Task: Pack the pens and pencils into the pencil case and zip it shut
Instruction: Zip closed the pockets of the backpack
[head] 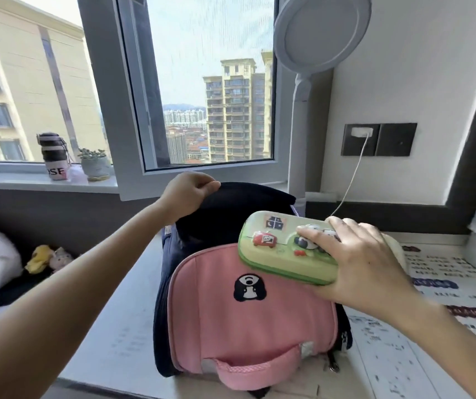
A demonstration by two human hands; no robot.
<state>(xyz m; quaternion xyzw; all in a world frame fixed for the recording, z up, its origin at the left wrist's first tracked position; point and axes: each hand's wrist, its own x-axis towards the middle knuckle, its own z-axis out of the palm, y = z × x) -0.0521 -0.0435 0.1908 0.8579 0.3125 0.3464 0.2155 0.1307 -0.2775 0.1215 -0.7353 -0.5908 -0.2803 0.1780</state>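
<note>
With the left hand (186,194) pinching the dark far flap (248,197) of the backpack (248,318) and the right hand (366,266) curling its fingers round the right end of the green pencil case (280,249) above the pink front, that one-ended hold could let the case tip and fall.

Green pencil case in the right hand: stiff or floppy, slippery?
Likely stiff: the pencil case holds its rounded box shape though the right hand grips only one end. Probably light for its size, since that one-ended hold carries it. The raised figures on its lid should help against slipping.
</note>
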